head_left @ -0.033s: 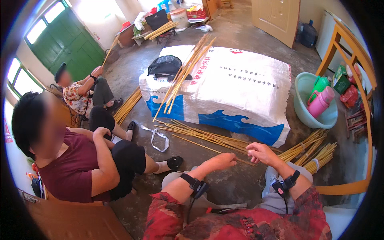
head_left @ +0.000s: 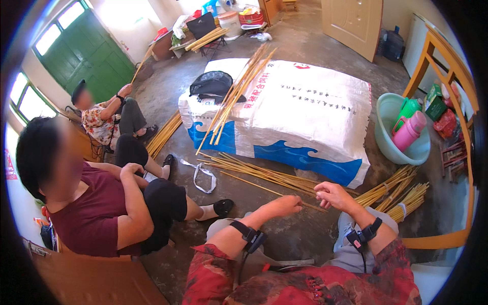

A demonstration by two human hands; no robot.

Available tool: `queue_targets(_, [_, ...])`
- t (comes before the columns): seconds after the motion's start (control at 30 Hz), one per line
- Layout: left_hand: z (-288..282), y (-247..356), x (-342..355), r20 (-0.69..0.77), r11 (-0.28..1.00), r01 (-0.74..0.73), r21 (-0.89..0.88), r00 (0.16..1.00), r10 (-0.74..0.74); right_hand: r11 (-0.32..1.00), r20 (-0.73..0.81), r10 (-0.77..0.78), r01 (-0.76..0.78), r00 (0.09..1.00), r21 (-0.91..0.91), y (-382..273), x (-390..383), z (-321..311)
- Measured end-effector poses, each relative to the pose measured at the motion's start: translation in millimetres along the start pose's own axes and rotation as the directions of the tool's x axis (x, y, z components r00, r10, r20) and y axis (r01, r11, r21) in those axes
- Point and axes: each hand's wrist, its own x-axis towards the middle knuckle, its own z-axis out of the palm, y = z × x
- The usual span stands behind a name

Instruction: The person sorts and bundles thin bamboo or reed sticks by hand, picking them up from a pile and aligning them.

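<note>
A thin yellowish stick (head_left: 251, 184) slants from the floor side toward me, its near end showing between my hands. My left hand (head_left: 285, 206) is closed around it, fingers pointing right. My right hand (head_left: 333, 196) hovers by the near end, fingers bent and apart, with no hold on the stick that I can see. Just beyond lies a loose pile of similar sticks (head_left: 264, 170) along the edge of a white and blue woven sack (head_left: 315, 107). More sticks (head_left: 239, 96) rest across the sack beside a black mesh cap (head_left: 211, 85).
Tied stick bundles (head_left: 409, 203) lie right of my feet. A pale green basin (head_left: 381, 132) holds a pink flask (head_left: 409, 129). A wooden frame (head_left: 470, 168) stands at right. One person (head_left: 94, 213) sits close on my left, another (head_left: 104, 117) farther back. A white strap (head_left: 203, 180) lies on the floor.
</note>
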Motion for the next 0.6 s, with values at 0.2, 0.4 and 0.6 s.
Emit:
queue_targets(0.2, [2.0, 2.1, 4.1, 0.019, 1.000, 0.022, -0.008, 1.000, -0.022, 1.000, -0.059, 0.012, -0.013, 0.998, -0.011, -1.5, -3.3, -4.1])
queue_targets(0.4, [-2.2, 12.8, 2.9, 0.023, 0.999, 0.038, -0.011, 0.999, -0.038, 1.000, -0.083, -0.025, 0.026, 0.996, 0.017, 6.3, -6.7, -5.8])
queue_targets(0.6, [2.0, 6.2, 9.3, -0.016, 0.996, -0.007, 0.091, 1.000, 0.008, 0.996, -0.120, -0.074, 0.078, 0.990, 0.031, 15.5, -10.9, -19.0])
